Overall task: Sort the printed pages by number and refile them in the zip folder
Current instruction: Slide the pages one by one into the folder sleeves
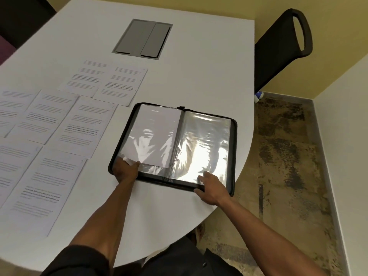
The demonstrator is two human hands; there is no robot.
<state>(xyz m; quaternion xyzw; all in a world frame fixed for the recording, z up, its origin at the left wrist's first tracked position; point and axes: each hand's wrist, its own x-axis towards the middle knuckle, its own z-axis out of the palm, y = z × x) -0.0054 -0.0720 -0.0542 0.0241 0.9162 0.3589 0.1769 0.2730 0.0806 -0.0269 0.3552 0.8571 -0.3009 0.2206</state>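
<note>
A black zip folder [233, 156] lies open on the white table [199, 76], showing clear plastic sleeves. A white page [157, 126] sits in the left sleeve, blank side up. My left hand [125, 170] pinches that page's near left corner at the sleeve's lower edge. My right hand [212, 189] rests flat on the folder's near right edge, fingers spread on the empty right sleeve [205, 144]. Several printed pages [83, 126] lie spread in rows on the table to the left of the folder.
A grey cable hatch [142, 38] is set in the table beyond the pages. A black chair [282, 50] stands at the far right, past the table's curved edge. A small white and blue object [258, 96] lies on the patterned floor by the chair.
</note>
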